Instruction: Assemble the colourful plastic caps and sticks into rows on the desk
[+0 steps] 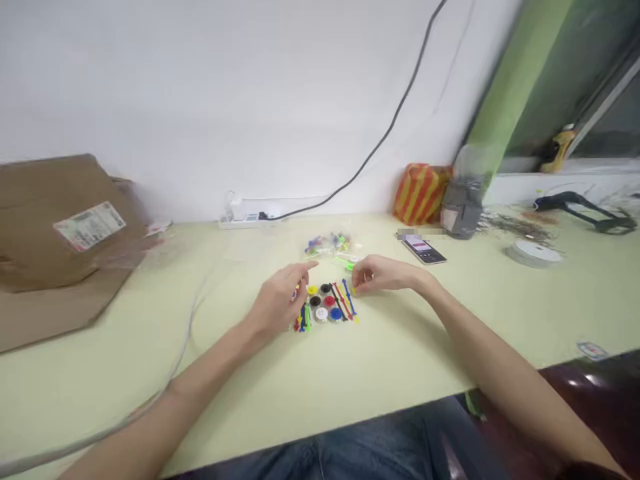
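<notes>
A small set of round coloured discs [324,303], yellow, black, red, white and blue, lies on the pale yellow table [350,373], flanked by thin coloured sticks [345,301]. My left hand [280,300] rests at the left edge of the set, fingers curled over the sticks there. My right hand [383,275] hovers at the right edge, fingertips pinched together on a small piece I cannot make out. A clear bag of colourful small parts [327,245] lies just behind the set.
A cardboard box [60,233] sits at far left. A white power strip [247,215] with a black cable lies by the wall. A phone [424,250], an orange striped bag [420,192], a grey pouch [461,207] and a white roll [533,252] lie to the right.
</notes>
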Demonstrator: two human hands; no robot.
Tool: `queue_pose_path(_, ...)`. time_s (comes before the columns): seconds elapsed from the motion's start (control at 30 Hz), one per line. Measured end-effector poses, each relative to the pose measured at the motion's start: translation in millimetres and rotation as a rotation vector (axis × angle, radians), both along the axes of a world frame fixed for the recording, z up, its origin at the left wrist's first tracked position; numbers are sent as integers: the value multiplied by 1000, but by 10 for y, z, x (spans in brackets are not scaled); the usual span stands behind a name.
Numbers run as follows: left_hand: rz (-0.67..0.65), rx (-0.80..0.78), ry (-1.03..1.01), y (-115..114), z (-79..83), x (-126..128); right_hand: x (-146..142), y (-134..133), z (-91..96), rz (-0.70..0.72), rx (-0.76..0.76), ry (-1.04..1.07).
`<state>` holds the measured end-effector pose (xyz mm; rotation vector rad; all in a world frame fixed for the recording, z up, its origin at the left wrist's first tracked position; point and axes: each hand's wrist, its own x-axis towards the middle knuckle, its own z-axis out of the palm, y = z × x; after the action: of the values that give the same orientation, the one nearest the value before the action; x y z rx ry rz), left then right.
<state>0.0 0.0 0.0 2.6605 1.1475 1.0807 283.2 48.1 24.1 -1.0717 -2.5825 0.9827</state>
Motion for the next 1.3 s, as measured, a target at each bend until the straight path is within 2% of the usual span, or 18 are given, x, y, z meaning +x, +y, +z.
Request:
queue_pose_path(0.1,-14,-4,6,-24,8,28,-34,-51,45,-40,59,145)
queue_pose_path(0.2,-33,8,25,-52,22,52,-168,-143,47,-81,66,385)
queue_pose_path(0.3,-61,24,23,-80,38,70,-394,-256,-17,-100,0,588)
queue_pose_path(0.43,-70,40,28,-92,49,78,-606,-336,-103,-87,-99,723)
queue_pose_path(0.5,-51,49,25,-84,47,73,-591,-327,-96,-109,-51,699)
queue_pose_path(0.6,-27,53,41,-61,38,62,-445,-273,-46,-122,90,482)
queue_pose_path(0.7,-15,55,75,-39,23,52,-292,-214,-20,-31,67,242)
queue_pose_path(0.77,-10,55,86,-29,13,48,-247,-188,-36,13,32,154)
queue_pose_path(0.97,-5,58,82,-20,8,43,-281,-164,-130,-51,127,-1)
queue_pose_path(1.13,-2,71,82,-17,11,37,-278,-164,-98,-62,221,68)
queue_pose_path(1.3,17,67,73,-24,7,40,-271,-188,-8,-126,374,341)
